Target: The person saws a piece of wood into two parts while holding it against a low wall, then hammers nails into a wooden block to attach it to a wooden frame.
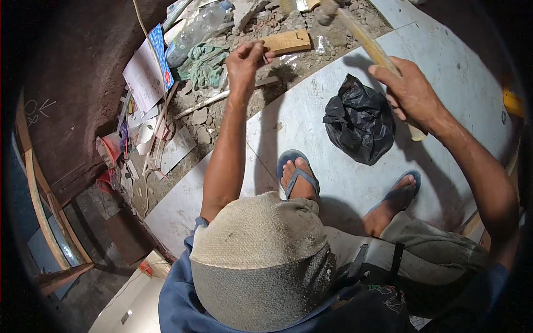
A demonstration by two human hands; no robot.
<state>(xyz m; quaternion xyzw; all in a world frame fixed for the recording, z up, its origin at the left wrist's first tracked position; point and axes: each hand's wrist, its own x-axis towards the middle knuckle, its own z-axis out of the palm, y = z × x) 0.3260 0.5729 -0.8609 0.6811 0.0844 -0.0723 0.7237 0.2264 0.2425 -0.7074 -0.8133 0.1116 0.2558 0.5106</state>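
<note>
My right hand [408, 91] is wrapped round the pale wooden handle of a hammer [363, 36]. The dark hammer head is raised at the upper edge of the view, and the handle's butt shows below my fist. My left hand [244, 66] is closed in a pinch over the rubble, right by the near end of a short wooden block [287, 42]. What its fingers hold is too small to make out. A dark, bent nail-like piece shows on the block's far end. Below the hammer, a crumpled black plastic bag [361, 121] sits on the white board.
Rubble [208, 119] covers the ground at upper left, with a green cloth [204, 65], a clear plastic bottle [191, 36] and papers [143, 80]. A white board [302, 125] lies under my sandalled feet. Wooden strips [41, 205] stand at far left.
</note>
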